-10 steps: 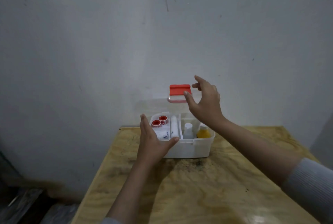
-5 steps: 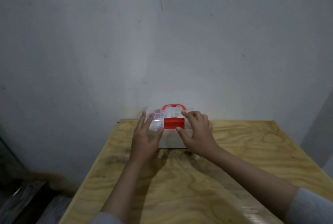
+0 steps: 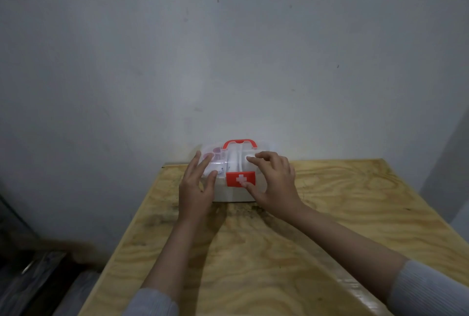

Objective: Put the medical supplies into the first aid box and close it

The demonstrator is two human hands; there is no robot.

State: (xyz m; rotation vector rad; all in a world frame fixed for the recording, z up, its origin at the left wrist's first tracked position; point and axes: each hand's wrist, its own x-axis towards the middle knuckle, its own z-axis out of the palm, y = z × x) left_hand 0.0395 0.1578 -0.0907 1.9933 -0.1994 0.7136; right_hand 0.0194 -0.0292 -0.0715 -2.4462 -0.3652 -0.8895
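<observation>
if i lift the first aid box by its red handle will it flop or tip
The first aid box looks like rigid plastic, so probably no flopping. Its red latch sits down over the front, so the lid likely holds. Loose contents may rattle or shift.

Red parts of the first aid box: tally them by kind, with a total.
Handle: 1
Latch with a white cross: 1
Total: 2 red parts on the first aid box.
Faint reddish shapes under the clear lid are too blurred to count.
</observation>
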